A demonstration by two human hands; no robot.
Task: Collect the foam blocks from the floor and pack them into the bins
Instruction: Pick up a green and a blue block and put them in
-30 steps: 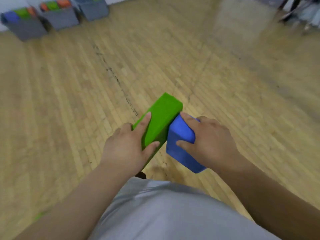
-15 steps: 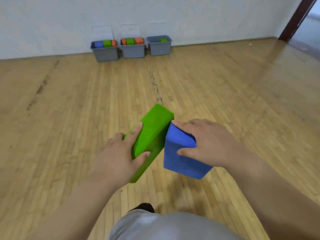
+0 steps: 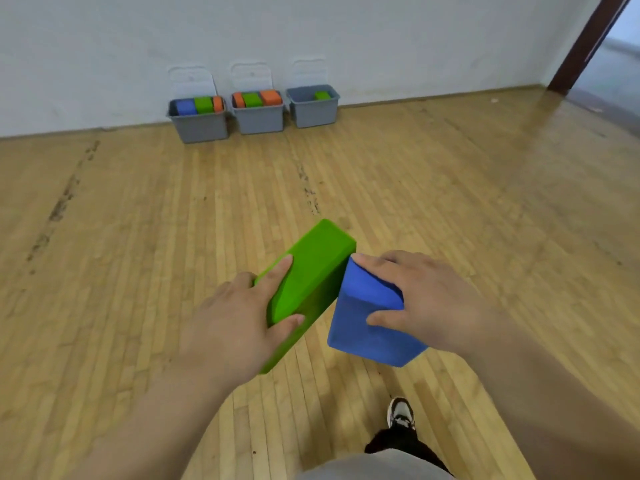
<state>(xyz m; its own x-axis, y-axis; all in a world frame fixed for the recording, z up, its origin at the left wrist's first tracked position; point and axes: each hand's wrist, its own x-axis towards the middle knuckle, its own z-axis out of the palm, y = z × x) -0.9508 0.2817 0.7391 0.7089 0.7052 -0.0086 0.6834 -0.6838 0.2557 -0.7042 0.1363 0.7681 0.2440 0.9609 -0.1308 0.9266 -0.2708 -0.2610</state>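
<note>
Nearest, at the bottom edge, a grey shirt hem [image 3: 374, 467] shows above a dark trouser leg [image 3: 398, 441] and a white-and-black shoe [image 3: 401, 412], which is planted on the pale wooden strip floor [image 3: 138, 271].

Just beyond, both arms reach forward above the boards. The left hand [image 3: 235, 327] grips a green rectangular foam block [image 3: 311, 271], with its fingers [image 3: 277, 275] laid along the top face and the thumb curled onto the near side. The right hand [image 3: 426, 299] grips a blue rectangular foam block [image 3: 363, 327] from above, with the fingers curled over the far edge and the thumb pressed on the near face. Both blocks are held clear of the floor, the green one on the left. Their far corners come together, though actual contact cannot be told.

Farther out, the narrow boards run away from the camera. Two dark scuffed streaks cross them, one at left [image 3: 62, 202] and one near centre [image 3: 310, 192]. The floor turns glossy toward the far right.

Against the white wall [image 3: 415, 36] stand three grey plastic bins in a row. The left bin [image 3: 201, 128] holds blue, green and orange blocks, the middle bin [image 3: 258, 121] holds orange and green ones, and the right bin [image 3: 313, 114] holds a single green one. A dark brown door frame [image 3: 585, 43] rises at the far right.
</note>
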